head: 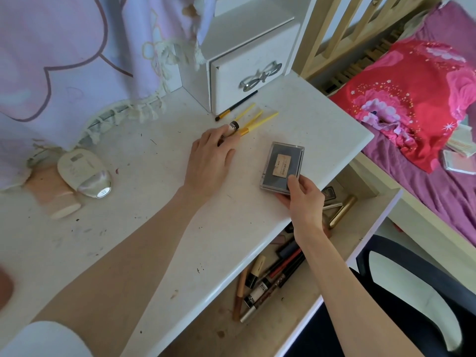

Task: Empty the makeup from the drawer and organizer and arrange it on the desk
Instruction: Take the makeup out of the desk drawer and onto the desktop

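While pinching a grey palette [282,168] at its near edge (thumb on top), right hand [305,199] hovers over worktop [154,228]; left hand [210,161] rests flat beyond, fingers spread on a tube [231,127] beside yellow brushes [257,119]. Open drawer [283,292] below the grip.

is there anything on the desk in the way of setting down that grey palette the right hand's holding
Nothing visible. The right hand grips the grey palette at its near edge, just over the desk by the front edge. The desk around it looks bare; the yellow brushes and the left hand lie farther back.
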`<state>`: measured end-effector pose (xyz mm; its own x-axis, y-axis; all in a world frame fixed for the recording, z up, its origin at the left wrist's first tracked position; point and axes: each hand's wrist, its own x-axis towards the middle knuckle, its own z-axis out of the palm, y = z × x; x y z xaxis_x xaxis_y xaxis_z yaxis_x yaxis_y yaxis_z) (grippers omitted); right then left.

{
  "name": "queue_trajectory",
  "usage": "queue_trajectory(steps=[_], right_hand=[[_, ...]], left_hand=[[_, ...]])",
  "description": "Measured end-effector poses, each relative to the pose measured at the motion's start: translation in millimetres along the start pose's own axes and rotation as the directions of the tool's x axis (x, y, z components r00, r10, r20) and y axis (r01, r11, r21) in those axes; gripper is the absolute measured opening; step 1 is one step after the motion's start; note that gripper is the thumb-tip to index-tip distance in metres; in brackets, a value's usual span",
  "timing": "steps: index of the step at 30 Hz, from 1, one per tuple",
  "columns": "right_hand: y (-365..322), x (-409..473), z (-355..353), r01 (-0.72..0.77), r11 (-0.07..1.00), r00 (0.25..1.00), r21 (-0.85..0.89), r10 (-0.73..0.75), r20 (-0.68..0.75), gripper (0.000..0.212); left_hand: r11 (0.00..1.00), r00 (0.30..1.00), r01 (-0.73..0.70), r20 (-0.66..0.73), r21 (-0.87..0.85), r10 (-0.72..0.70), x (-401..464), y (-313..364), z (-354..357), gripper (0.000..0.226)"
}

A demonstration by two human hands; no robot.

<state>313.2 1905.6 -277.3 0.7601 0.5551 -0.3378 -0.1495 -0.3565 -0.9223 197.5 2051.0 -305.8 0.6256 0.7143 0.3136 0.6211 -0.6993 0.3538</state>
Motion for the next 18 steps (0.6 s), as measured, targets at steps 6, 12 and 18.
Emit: queue_trajectory(steps=[6,12,18], right_hand=[[2.2,0.9,0.4,-0.011,1.000,1.000,0.007,0.011,-0.016,0.020],[-2.8,3.3,0.0,-0.085,0.995,0.996,0.055,0.085,0.005,0.021],[-21.3,-21.2,-11.8,-0.102,0.988,0.989,0.119,0.088,0.118,0.020]], left_hand=[[0.994,0.995,-0.063,0.079,0.085,0.057,-7.3,-1.7,6.6,0.037],[0.988,0.973,-0.020,0.230,0.151,-0.016,-5.4,1.9,2.4,0.044],[0.991,0.959,0.071,0.264,0.118,-0.100,-42.8,8.2,-22.5,0.050]])
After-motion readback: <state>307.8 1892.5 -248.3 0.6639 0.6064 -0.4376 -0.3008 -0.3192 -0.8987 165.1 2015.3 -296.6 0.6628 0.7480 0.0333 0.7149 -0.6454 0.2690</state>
